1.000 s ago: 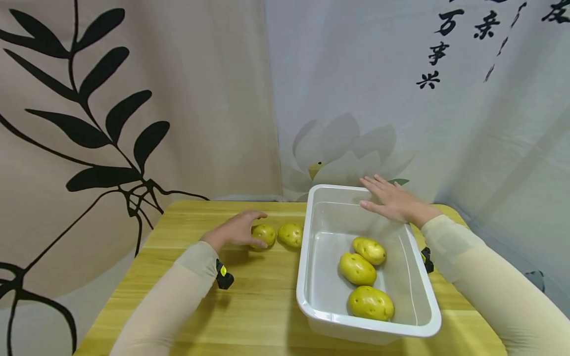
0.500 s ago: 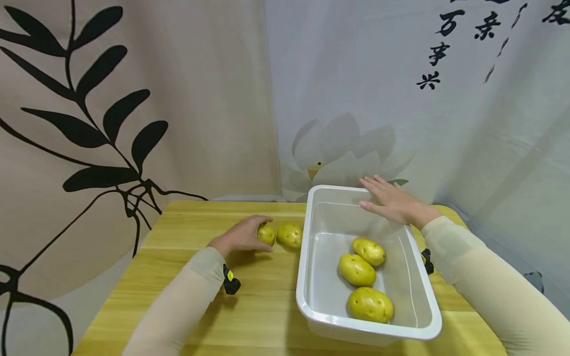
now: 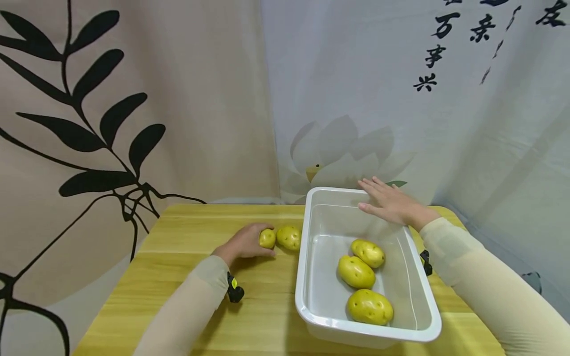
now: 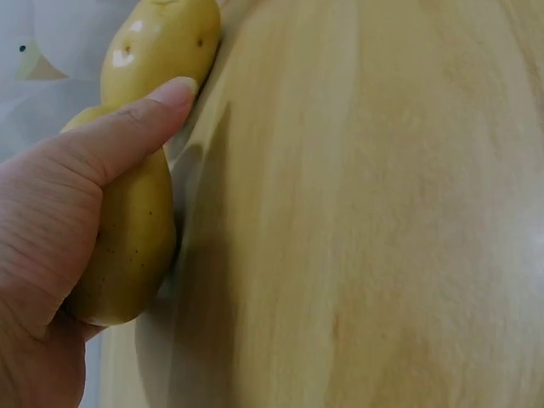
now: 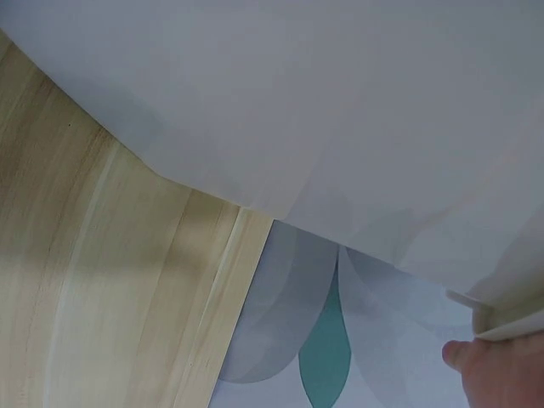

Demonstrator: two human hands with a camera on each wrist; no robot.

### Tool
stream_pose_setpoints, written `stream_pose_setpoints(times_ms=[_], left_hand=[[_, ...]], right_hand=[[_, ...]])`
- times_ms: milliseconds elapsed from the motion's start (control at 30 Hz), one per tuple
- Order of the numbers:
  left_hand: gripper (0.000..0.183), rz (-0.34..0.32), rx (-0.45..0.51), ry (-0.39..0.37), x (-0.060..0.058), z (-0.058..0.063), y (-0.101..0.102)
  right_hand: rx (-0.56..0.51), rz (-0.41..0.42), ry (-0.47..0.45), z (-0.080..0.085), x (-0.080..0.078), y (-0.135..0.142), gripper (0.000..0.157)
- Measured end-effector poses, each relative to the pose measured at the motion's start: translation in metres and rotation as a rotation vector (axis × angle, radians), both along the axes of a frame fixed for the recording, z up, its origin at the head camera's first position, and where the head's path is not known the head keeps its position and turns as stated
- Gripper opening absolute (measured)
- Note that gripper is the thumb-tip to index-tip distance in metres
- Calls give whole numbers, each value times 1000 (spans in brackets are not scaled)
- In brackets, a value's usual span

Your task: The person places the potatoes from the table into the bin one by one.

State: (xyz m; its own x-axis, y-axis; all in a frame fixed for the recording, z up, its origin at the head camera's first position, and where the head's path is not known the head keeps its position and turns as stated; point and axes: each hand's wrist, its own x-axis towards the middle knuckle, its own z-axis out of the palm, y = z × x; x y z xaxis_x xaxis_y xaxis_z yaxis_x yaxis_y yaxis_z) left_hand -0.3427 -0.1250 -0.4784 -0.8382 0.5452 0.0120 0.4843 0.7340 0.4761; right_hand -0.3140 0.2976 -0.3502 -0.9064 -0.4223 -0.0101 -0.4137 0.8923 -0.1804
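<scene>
Left hand (image 3: 249, 241): curled round left potato (image 3: 267, 239)
Left potato: on wooden table (image 3: 262, 306), left of white bin (image 3: 368, 330)
Second potato (image 3: 289, 238): between it and bin
Right hand (image 3: 391, 202): fingers straight, on bin's far-right corner
Bin potatoes (image 3: 356, 272): three, on its floor

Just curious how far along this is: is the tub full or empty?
Neither; the tub is partly filled: three potatoes lie inside, with bare space beside them.

Behind and to the left of the wooden bench (image 3: 267, 306), beige cloth (image 3: 213, 99) bears a black leafy branch (image 3: 77, 133). White cloth (image 3: 356, 64) behind the bench shows a pale lotus (image 3: 340, 141), with black characters (image 3: 434, 56) higher, toward the bench's right. Beyond its right edge sits a dark object (image 3: 532, 281), indistinct.
</scene>
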Motion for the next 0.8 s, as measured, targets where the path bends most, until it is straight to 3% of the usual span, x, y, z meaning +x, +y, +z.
stream_pose_setpoints(times_ms=[200,367,800], left_hand=[[76,30,69,10,3,-6,-5],[74,78,42,34,5,-8,-7],[75,122,77,33,15,-10,-16]], right_hand=[[-9,8,17,0,0,-2,71],[-17,6,23,-1,0,-1,71],[-24,13,25,-1,1,0,71]])
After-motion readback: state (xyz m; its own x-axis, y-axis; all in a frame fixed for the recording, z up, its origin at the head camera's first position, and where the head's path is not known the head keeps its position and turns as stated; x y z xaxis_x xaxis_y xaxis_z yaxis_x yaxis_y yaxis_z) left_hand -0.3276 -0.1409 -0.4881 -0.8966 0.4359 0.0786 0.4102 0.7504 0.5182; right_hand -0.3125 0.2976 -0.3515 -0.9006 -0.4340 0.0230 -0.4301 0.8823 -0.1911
